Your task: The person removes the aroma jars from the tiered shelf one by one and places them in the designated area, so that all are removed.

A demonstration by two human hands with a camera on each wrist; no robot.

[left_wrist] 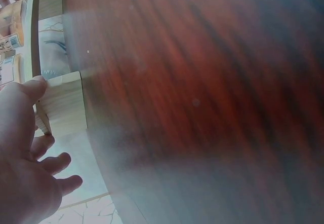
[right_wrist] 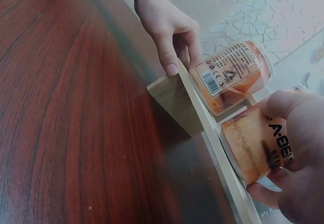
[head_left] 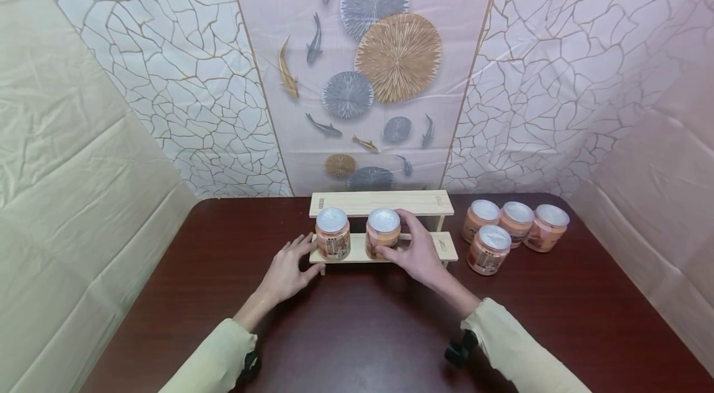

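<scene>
A two-tier wooden rack (head_left: 357,251) stands at the far side of the table, with two orange-labelled jars with silvery lids on its lower step. My right hand (head_left: 418,250) grips the right-hand jar (head_left: 383,233), thumb in front and fingers around its far side. The jar's base is at the step's surface in the right wrist view. Beside it the left-hand jar (head_left: 333,233) stands upright, its barcode and printed text showing (right_wrist: 233,74). My left hand (head_left: 287,270) pinches the left end of the lower step between thumb and fingers.
Several similar jars (head_left: 488,250) are grouped on the dark wood table (head_left: 357,331) right of the rack. The rack's upper step (head_left: 382,202) bears nothing. A patterned cloth (head_left: 368,151) hangs behind, and pale cloth walls (head_left: 83,194) flank both sides.
</scene>
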